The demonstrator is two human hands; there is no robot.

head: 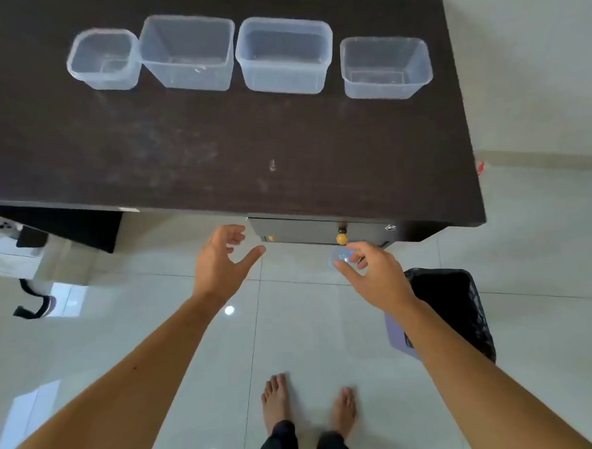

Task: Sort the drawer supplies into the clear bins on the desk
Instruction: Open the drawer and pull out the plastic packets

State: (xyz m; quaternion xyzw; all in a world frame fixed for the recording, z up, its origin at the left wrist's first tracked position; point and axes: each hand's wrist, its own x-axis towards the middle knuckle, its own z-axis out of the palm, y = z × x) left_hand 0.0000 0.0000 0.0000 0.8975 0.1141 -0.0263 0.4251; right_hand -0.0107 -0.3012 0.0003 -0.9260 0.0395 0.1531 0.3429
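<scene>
Reaching below the worktop [215, 153] edge: left hand [221, 259] spread wide, right hand [369, 272] loosely curled (holding nothing) near the orange drawer knob [341, 238], black-lined bin [453, 305] beside.

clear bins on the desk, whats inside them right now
All four clear bins on the desk look empty; their bare bottoms show through. The drawer below is closed, so its supplies are hidden.

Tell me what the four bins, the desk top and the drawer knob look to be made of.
Bins: clear, slightly frosted plastic, since the desk shows through their thin walls.
Desk top: dark brown wood-grain surface, probably laminate or veneer; matte, with pale scuffs and smudges.
Drawer knob: small round yellow-orange ball on a dark stem; glossy plastic or painted wood, too small to tell.
</scene>
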